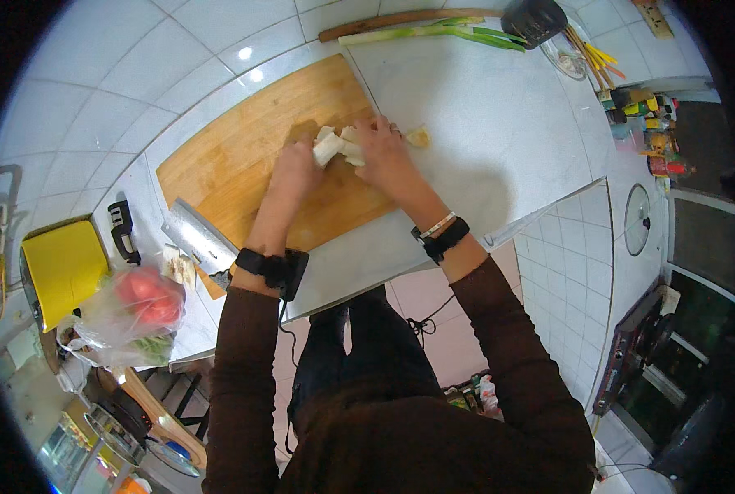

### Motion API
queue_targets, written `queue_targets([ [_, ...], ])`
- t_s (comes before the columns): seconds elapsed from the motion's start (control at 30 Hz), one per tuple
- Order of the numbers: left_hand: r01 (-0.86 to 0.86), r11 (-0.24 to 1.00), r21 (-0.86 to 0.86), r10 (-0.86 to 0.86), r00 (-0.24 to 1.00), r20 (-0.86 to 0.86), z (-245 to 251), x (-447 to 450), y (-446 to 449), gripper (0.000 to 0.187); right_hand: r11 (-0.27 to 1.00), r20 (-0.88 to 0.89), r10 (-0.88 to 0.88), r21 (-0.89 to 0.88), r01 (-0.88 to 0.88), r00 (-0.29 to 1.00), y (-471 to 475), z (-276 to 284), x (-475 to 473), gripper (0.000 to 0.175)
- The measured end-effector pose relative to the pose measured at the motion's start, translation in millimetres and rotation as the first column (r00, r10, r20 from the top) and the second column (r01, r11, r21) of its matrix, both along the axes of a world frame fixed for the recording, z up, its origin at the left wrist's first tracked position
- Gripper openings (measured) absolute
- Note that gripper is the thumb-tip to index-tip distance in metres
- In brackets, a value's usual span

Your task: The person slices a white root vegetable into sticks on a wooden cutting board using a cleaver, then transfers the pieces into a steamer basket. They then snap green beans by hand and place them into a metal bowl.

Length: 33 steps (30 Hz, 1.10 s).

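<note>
Pale cut pieces (328, 148) of what looks like a peeled vegetable lie bunched on a wooden cutting board (232, 154). My left hand (298, 163) grips the bunch from the left, its fingers partly blurred. From the right, my right hand (383, 151) curls over the same bunch and hides part of it. Just beyond the right hand, a small yellowish scrap (418, 136) rests on the white counter. A cleaver (201, 231) lies flat across the board's lower left corner, its blade partly past the edge, close to my left wrist.
Left of the board are a black knife sharpener (123, 231), a yellow box-like object (65, 265) and a clear plastic bag (145, 302) with red produce. Scallions (417, 34) lie along the back wall by a dark pot (534, 23). Bottles (657, 136) line the right side near a glass lid (637, 219).
</note>
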<state>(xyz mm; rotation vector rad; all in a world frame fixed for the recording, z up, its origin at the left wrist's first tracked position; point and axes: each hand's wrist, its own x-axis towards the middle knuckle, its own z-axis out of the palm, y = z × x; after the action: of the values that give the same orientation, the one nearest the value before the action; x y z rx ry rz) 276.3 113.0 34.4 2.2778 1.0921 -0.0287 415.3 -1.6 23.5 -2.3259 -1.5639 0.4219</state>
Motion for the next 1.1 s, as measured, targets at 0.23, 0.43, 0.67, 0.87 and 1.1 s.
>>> queue_targets([
  [0.23,-0.183,0.983,-0.032,0.184,0.981,0.060,-9,-6,-16,0.057,1.000,-0.007,-0.014,0.007,0.014,1.000,-3,5,0,0.068],
  [0.43,-0.205,0.977,-0.050,0.210,0.967,0.146,-14,-11,-20,0.040,0.999,-0.113,0.035,-0.006,-0.036,0.993,-4,8,3,0.072],
  [0.67,-0.228,0.854,-0.467,0.428,0.818,0.383,19,-106,-43,0.047,0.970,-0.441,-0.141,0.119,0.214,0.886,-20,23,-32,0.071],
  [0.87,-0.098,0.748,-0.656,0.453,0.798,0.397,65,-270,-98,0.046,0.994,0.004,-0.065,0.087,0.064,0.998,-23,11,-40,0.071],
  [1.1,-0.251,0.571,-0.782,0.656,0.712,0.251,72,-520,-191,0.043,0.802,-0.641,-0.362,0.155,0.576,0.677,-57,50,-132,0.053],
])
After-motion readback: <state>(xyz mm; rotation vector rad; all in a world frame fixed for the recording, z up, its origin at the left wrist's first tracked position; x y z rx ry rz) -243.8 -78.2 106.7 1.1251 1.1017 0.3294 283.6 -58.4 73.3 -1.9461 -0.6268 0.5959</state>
